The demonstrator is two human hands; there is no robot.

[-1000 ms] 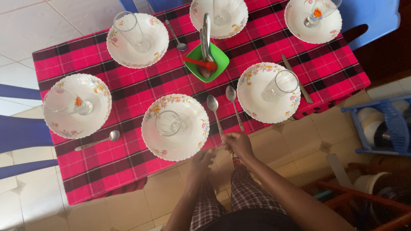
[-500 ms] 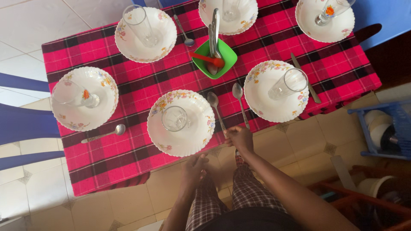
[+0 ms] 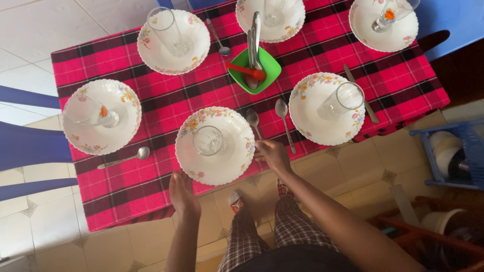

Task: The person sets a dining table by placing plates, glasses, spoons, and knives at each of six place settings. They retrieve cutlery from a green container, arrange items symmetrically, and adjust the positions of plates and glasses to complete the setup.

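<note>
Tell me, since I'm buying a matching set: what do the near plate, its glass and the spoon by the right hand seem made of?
Plate: probably glazed ceramic or melamine, glossy white with floral rim. Glass: clear glass, see-through. Spoon: polished metal, likely steel, with a bright shine; right hand covers its handle.

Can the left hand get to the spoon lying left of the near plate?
Probably yes. The left hand hangs open at the table edge, and only bare tablecloth lies between it and the spoon.
</note>
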